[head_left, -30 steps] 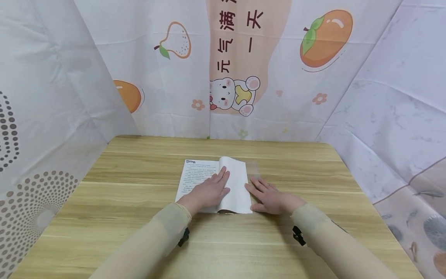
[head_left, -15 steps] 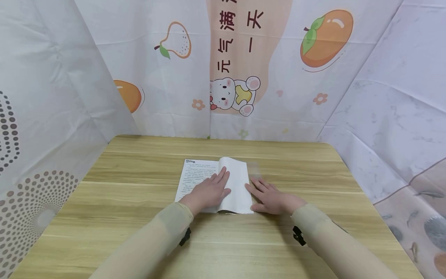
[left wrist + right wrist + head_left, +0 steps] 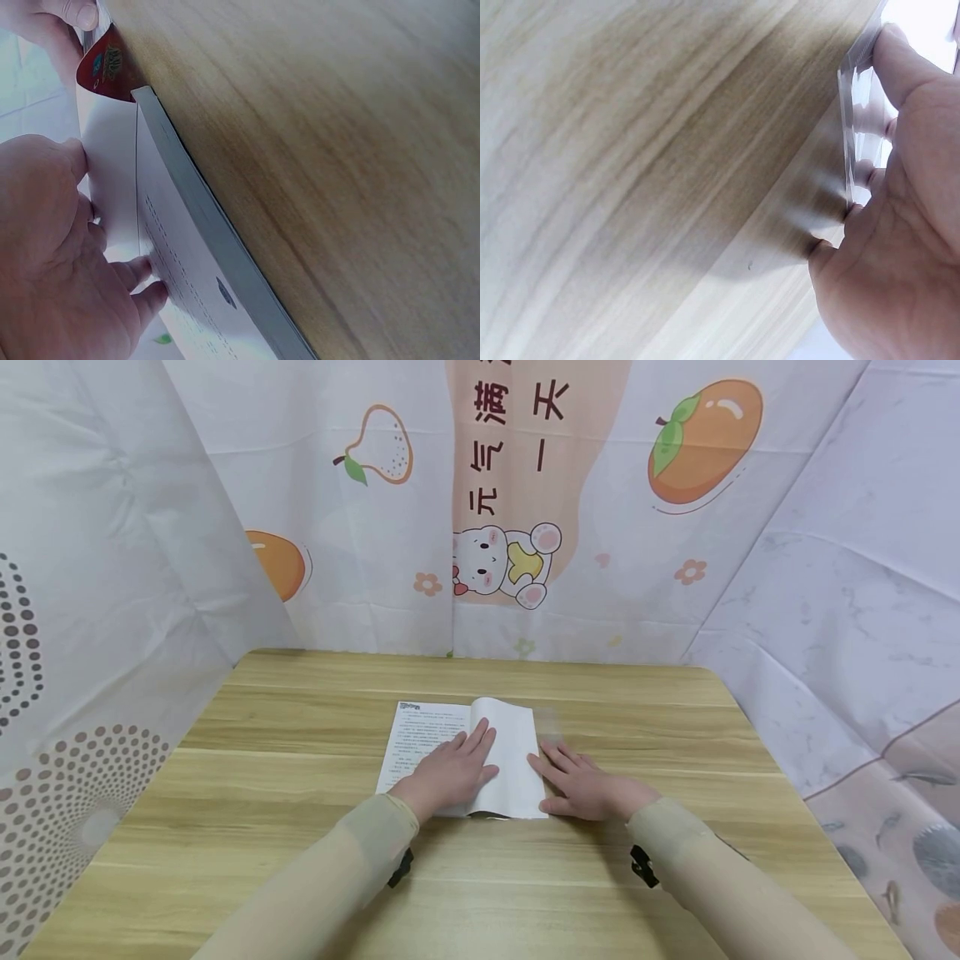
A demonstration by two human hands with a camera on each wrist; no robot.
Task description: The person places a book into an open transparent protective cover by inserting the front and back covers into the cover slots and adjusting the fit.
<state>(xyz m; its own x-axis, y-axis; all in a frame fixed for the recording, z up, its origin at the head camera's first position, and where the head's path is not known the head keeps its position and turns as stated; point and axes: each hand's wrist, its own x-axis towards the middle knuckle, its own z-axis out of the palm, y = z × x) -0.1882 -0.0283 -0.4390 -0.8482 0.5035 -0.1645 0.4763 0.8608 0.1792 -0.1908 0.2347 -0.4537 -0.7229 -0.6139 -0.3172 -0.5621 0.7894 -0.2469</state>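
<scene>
An open book [image 3: 431, 727] lies at the middle of the table, its printed left page up. The blank white leaf [image 3: 517, 752] on the right bulges along the fold. My left hand [image 3: 453, 768] lies across the fold, fingers spread and pressing on the pages. In the left wrist view, the red cover [image 3: 112, 71] curls up by the spine, beside the thick page block [image 3: 199, 202]. A clear plastic sheet [image 3: 547, 722] sticks out past the white leaf. My right hand [image 3: 581, 785] rests flat with spread fingers on this sheet, fingertips at the leaf's right edge.
The wood-grain table [image 3: 300, 860] spreads out on all sides of the book. White printed curtains [image 3: 360, 552] hang behind the far edge and along both sides. Black straps [image 3: 642, 866] circle the wrists.
The white leaf's right edge has crept slightly to the right, and my left hand has shifted a touch the same way. My right hand stays in place.
</scene>
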